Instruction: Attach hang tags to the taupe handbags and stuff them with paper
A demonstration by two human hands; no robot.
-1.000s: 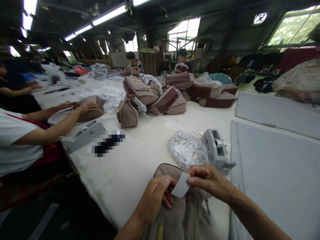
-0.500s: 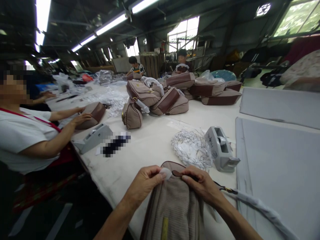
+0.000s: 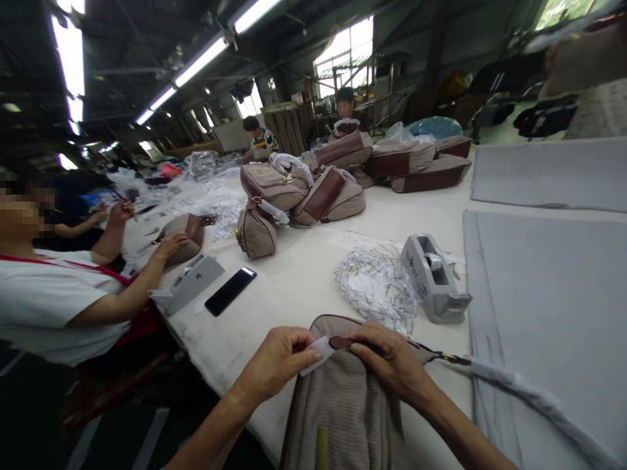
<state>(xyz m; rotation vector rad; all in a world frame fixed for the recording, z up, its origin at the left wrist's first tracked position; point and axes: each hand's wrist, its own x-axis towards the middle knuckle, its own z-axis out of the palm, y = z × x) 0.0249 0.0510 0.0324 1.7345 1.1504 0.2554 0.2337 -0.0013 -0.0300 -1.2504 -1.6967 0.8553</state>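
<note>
A taupe ribbed-fabric bag [image 3: 337, 398] with dark brown piping lies in front of me, running off the bottom edge. Between thumb and fingers, my left hand [image 3: 281, 362] pinches a small white translucent piece [image 3: 317, 356], perhaps paper or film. My right hand [image 3: 386, 359] grips a brown leather zipper pull [image 3: 339, 342] near the bag's far end. The white piece meets the pull's rounded tip. From the bag's right side a strap [image 3: 519, 382] in white wrapping stretches away, with a gold-coloured clasp at its near end.
A grey tape dispenser [image 3: 435, 277] stands beyond my right hand, beside a heap of thin tags or strings [image 3: 375, 284]. A phone [image 3: 230, 292] and another dispenser [image 3: 189, 284] lie left. Similar bags [image 3: 321, 192] are piled ahead. A co-worker [image 3: 63, 294] handles a bag at left.
The white piece has turned and now shows as a flat strip against the pull's tip. The co-worker at left has raised one hand off their bag. My view has shifted slightly.
</note>
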